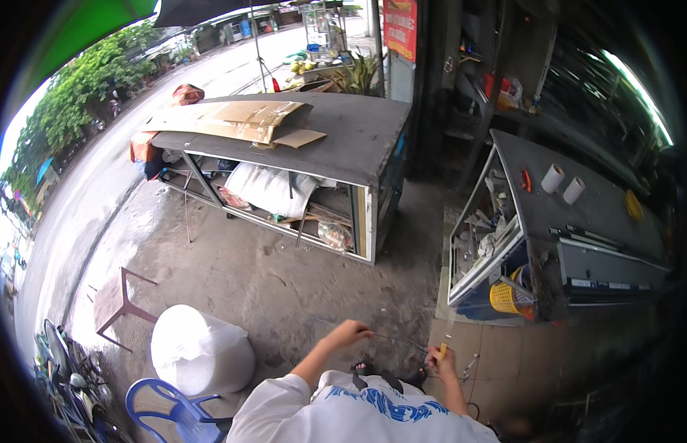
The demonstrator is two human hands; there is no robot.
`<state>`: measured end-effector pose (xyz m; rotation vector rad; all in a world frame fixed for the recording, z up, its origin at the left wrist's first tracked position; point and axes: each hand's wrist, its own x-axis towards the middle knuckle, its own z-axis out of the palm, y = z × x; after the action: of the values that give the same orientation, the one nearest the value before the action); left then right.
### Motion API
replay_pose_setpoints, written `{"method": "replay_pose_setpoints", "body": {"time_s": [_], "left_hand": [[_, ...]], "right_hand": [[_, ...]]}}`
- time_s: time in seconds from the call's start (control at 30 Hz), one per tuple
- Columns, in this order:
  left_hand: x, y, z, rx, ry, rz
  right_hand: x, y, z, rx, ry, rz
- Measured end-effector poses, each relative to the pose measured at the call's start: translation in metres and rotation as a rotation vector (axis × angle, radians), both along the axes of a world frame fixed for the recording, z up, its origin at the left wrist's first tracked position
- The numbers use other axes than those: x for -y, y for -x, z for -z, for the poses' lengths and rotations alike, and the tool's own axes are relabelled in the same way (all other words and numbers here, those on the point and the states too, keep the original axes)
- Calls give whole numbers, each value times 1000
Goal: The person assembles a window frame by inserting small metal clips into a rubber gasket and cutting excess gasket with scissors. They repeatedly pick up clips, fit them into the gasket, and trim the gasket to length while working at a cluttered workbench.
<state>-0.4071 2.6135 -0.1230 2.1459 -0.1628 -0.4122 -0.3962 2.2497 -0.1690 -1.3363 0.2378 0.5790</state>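
Observation:
My left hand (pixel 349 332) is closed around one end of a thin dark cord (pixel 394 339), held out in front of my body. From there the cord runs across to my right hand (pixel 442 360), whose fingers are wrapped round a short yellow tool (pixel 443 349) with a pale tip, its exact kind too small to tell. Whether the right fingers also pinch the cord cannot be made out. Below the hands my feet in dark sandals show on the ground.
A large white roll (pixel 199 347) stands at left beside a blue plastic chair (pixel 174 413) and a brown table (pixel 122 303). Ahead is a long dark-topped cabinet (pixel 351 133) carrying flattened cardboard (pixel 225 118). A second cabinet (pixel 572 184) at right bears two white rolls and red-handled pliers (pixel 526 180).

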Motion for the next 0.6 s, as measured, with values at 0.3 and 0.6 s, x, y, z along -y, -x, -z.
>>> {"method": "replay_pose_setpoints", "body": {"time_s": [0.3,0.6], "left_hand": [[-251,87,-14,27,-444,-438],[-182,46,-22,143,-238,-643]], "right_hand": [[304,26,76,-104,519,872],[258,32,58,492,1213,314]]}}
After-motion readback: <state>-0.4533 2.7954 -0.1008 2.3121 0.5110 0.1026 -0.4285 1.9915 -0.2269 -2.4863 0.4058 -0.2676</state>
